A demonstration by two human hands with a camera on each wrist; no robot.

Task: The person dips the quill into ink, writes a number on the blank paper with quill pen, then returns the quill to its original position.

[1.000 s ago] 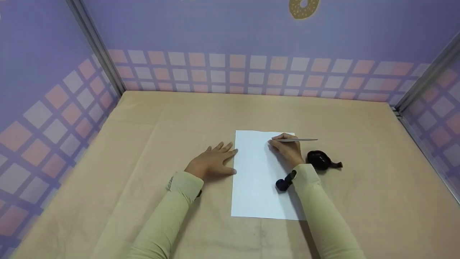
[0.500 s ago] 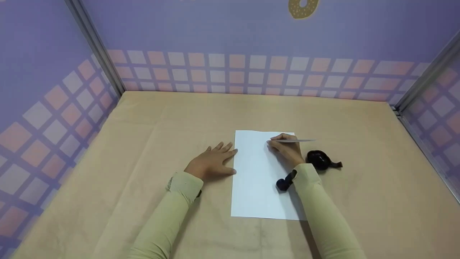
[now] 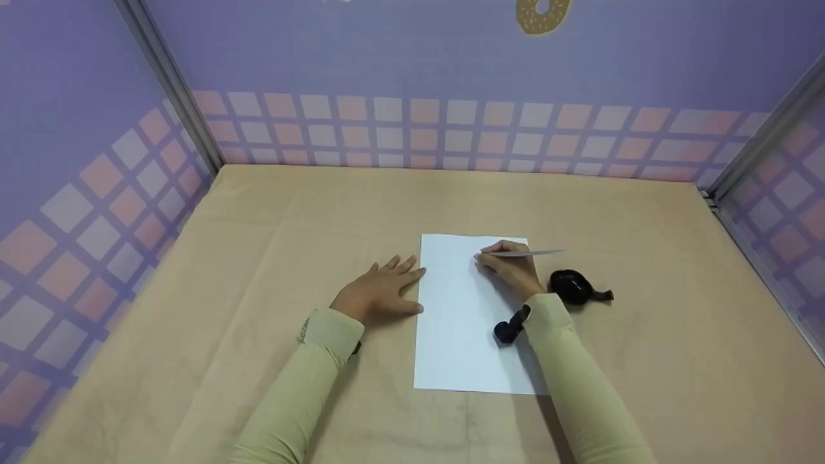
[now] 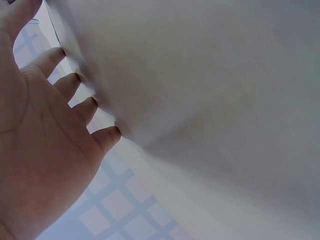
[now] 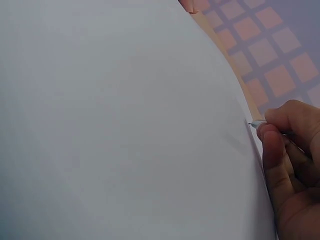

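Note:
A sheet of white paper (image 3: 451,335) lies on the table, taller than wide in the head view. My right hand (image 3: 512,267) pinches a slim pen (image 3: 538,252) over the upper right part of the sheet. The pen's clear tip (image 5: 256,123) meets the paper in the right wrist view, and its shaft points to the right. My left hand (image 3: 380,290) is spread flat on the table, with thumb and index fingertips at the paper's left edge. In the left wrist view, the left hand's fingers (image 4: 67,87) are straight and apart, holding nothing.
A glossy black rounded object (image 3: 572,287) with a short stem lies just right of my right wrist. A dark wrist-worn device (image 3: 508,331) sits below that wrist, over the paper. Patterned walls (image 3: 412,129) enclose the beige-covered table (image 3: 309,206) at the back and sides.
My right hand and the pen have shifted slightly left across the paper. The left hand and the sheet stay in place.

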